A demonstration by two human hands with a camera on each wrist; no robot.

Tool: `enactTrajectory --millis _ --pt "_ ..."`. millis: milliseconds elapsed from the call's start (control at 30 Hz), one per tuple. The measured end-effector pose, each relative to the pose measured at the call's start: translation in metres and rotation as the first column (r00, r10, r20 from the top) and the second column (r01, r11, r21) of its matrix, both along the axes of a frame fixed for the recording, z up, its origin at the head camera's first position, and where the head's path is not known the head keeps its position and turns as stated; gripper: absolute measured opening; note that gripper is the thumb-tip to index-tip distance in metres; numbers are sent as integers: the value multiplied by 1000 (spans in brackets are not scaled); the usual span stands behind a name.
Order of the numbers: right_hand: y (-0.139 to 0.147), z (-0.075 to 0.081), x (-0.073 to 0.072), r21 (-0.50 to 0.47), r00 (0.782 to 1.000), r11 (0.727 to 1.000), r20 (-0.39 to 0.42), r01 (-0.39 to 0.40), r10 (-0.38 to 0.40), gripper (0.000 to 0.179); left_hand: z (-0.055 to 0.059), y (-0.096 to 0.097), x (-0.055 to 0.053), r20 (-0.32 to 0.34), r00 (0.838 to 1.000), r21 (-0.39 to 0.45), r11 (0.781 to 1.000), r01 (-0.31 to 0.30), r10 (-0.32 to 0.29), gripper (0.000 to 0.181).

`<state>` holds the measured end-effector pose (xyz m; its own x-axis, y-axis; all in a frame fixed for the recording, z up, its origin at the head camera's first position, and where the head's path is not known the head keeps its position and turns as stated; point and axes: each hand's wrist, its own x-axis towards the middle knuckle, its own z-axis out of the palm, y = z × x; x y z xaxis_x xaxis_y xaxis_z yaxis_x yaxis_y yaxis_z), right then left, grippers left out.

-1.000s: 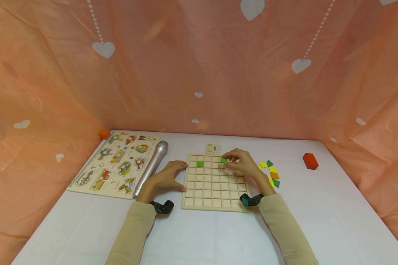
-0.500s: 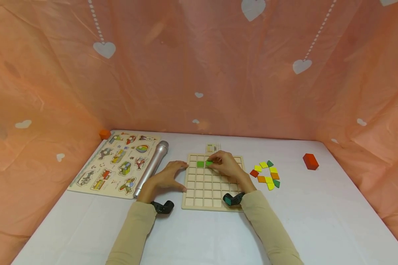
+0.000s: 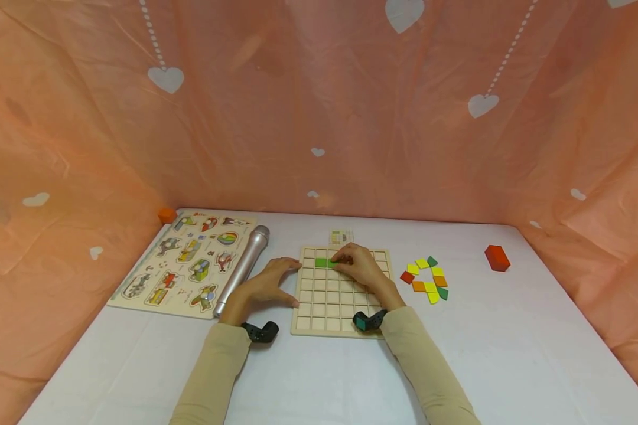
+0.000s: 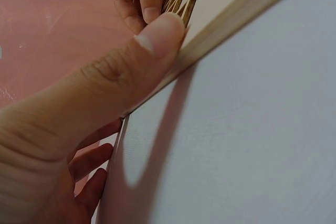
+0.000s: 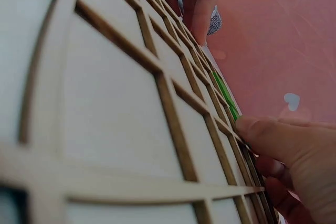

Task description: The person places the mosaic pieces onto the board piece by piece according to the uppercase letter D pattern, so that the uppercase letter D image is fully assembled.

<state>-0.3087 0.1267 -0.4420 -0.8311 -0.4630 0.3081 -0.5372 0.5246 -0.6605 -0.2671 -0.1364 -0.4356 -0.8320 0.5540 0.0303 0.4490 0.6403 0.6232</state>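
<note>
Green tile (image 3: 331,263) lies at the tips of the right hand (image 3: 358,265), whose thumb and forefinger pinch its near-side edge; it sits at a cell in the second row from the far side of a wooden grid board (image 3: 319,310), just left of those fingertips; a second tile (image 3: 321,262), the same green, lies right beside it, one cell farther left from the fingers.

Left of the board, the left hand (image 3: 268,282) grasps nothing; its thumb and fingers spread in a wide curve, their tips touching the board's left edge; the left wrist view shows the thumb close up against that edge.

Beyond the right fingertips, just past the board, lies a small printed card (image 3: 339,236); to the right of the right hand, loose tiles (image 3: 430,288) in yellow, orange, red and dark green form a rough ring; well to the right of them is a red block (image 3: 497,258).

Just left of the left hand, a silver microphone (image 3: 241,271) lies slantwise along a picture puzzle (image 3: 183,304); an orange block (image 3: 167,215) is by the puzzle's far left corner; a white cloth (image 3: 308,383) lies beneath everything.
</note>
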Motion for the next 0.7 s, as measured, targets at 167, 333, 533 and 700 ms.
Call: enactTrajectory --millis 167,333,533,700 --pt "1 0 0 27 1000 1000 4 -7 7 14 -1 0 0 3 1000 7 1000 1 -1 88" --pt "6 3 1 39 999 998 17 -46 46 21 0 -1 0 8 1000 -2 1000 -6 6 88" --pt "24 10 3 -2 998 998 13 -62 62 27 3 -1 1 10 1000 -6 1000 -11 11 89" --pt "50 16 8 6 997 998 -50 -60 60 26 2 -1 2 10 1000 -6 1000 -11 11 88"
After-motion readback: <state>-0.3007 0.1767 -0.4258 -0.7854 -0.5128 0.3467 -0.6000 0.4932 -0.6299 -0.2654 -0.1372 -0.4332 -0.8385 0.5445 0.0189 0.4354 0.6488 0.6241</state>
